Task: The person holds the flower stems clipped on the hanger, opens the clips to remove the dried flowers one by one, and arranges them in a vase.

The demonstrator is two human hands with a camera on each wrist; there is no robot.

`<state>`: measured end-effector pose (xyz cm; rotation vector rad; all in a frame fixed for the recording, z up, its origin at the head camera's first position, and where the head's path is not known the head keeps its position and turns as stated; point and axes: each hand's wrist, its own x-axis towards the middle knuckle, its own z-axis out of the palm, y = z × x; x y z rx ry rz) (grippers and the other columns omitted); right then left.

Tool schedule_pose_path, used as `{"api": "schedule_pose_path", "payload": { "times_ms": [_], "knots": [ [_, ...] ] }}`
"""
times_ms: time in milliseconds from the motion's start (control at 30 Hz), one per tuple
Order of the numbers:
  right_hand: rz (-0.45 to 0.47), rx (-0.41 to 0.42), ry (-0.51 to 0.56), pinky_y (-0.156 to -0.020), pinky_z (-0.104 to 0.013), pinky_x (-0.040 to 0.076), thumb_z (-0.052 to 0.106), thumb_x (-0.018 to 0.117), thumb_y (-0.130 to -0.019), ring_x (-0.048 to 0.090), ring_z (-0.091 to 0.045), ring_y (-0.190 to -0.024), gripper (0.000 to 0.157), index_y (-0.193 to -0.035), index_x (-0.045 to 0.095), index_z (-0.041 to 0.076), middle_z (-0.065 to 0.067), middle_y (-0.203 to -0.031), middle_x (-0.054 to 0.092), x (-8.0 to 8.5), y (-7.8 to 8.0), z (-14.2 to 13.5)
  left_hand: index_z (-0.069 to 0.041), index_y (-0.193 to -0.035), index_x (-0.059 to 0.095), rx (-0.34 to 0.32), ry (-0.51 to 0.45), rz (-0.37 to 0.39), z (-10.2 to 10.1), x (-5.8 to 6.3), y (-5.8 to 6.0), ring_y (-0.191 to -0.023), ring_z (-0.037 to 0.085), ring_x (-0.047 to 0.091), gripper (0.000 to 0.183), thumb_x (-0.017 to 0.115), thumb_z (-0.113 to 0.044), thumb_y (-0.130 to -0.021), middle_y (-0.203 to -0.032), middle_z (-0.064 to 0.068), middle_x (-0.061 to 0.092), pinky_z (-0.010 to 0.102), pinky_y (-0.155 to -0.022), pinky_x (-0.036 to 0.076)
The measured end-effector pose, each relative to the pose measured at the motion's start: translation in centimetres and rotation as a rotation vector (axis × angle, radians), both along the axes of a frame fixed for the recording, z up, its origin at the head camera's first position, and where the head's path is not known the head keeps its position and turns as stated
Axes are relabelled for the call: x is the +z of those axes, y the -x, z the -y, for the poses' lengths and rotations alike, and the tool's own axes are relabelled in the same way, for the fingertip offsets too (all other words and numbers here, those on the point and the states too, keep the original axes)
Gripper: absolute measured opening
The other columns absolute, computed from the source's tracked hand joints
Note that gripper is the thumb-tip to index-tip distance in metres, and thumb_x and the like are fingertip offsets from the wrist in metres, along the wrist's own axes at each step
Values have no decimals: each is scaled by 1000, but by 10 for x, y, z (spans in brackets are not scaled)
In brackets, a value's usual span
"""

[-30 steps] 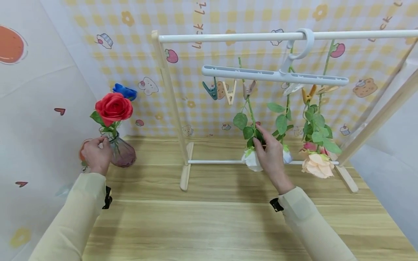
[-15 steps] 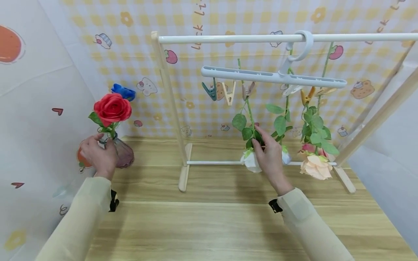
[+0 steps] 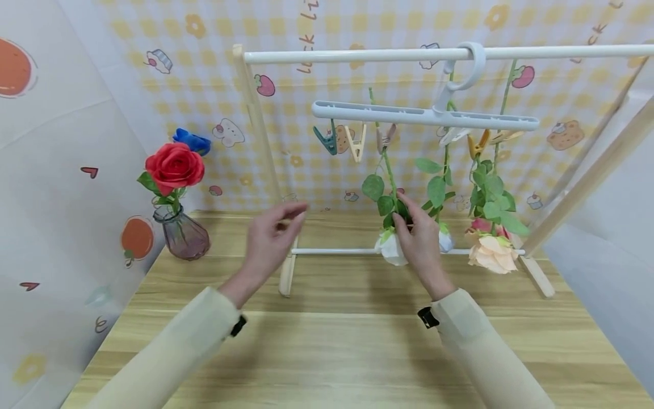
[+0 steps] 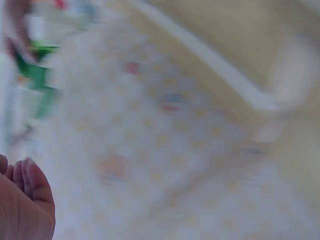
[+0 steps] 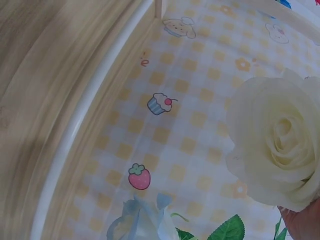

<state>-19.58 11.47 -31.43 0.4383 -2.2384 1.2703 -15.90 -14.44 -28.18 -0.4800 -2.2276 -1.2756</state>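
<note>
My right hand [image 3: 421, 238] pinches the stem of a white rose [image 3: 390, 248] that hangs head down from a pinkish clothespin [image 3: 385, 137]. In the right wrist view that white rose [image 5: 282, 135] fills the right side, hiding most of the hand. My left hand [image 3: 271, 236] is in the air before the rack's left leg, its fingers loosely bent and holding nothing. At the left, a purple glass vase [image 3: 187, 236] carries a red rose [image 3: 175, 167] and a blue rose [image 3: 192, 141]. The left wrist view is blurred, with my left hand [image 4: 27, 202] at its lower left corner.
A pale blue hanger [image 3: 424, 115] hooks over the rack's white top bar [image 3: 357, 55]. Green [image 3: 327, 141] and cream clothespins [image 3: 356, 145] bear nothing. Farther right hang a pale blue rose [image 3: 445, 241] and a peach rose [image 3: 493, 255], head down.
My left hand has left the vase and moved right, to the front of the rack's left leg. The right hand keeps its grip on the white rose's stem.
</note>
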Motion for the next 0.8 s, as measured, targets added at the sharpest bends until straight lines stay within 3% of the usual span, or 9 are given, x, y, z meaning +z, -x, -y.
{"api": "schedule_pose_path", "payload": {
  "times_ms": [133, 233, 367, 500, 800],
  "knots": [
    [-19, -8, 8, -65, -45, 55, -6, 60, -87, 67, -37, -86, 40, -127, 54, -5, -27, -115, 62, 0, 0, -1, 3, -114, 63, -164, -15, -40, -55, 37, 18, -86, 26, 69, 25, 60, -7, -90, -110, 16, 67, 21, -71, 55],
    [-32, 0, 6, -66, -44, 55, -6, 60, -87, 67, -36, -85, 39, -125, 55, -5, -27, -112, 63, 1, -1, 0, 2, -122, 59, -180, -34, 17, -81, 55, 31, -89, 23, 69, 32, 60, -10, -91, -120, 15, 63, 21, -73, 54],
    [-32, 11, 14, -66, -44, 55, -5, 61, -87, 67, -35, -85, 37, -124, 56, -5, -26, -110, 64, 3, -3, 1, -3, -133, 51, -104, -37, 167, -100, 71, 46, -95, 16, 68, 44, 60, -18, -93, -133, 10, 54, 23, -72, 55],
    [-12, 10, 30, -67, -44, 55, -4, 61, -87, 67, -35, -86, 37, -124, 56, -4, -26, -110, 64, 4, -5, 2, -8, -138, 46, -23, -2, 281, -110, 79, 60, -98, 14, 67, 50, 60, -26, -93, -139, 5, 49, 25, -72, 55],
    [11, 33, 65, -66, -41, 56, -2, 62, -87, 67, -33, -88, 37, -124, 57, -2, -24, -111, 64, 8, -7, 5, -9, -121, 60, 101, 5, 264, -129, 83, 82, -89, 13, 66, 38, 64, -30, -90, -121, 5, 64, 27, -74, 51]
  ]
}}
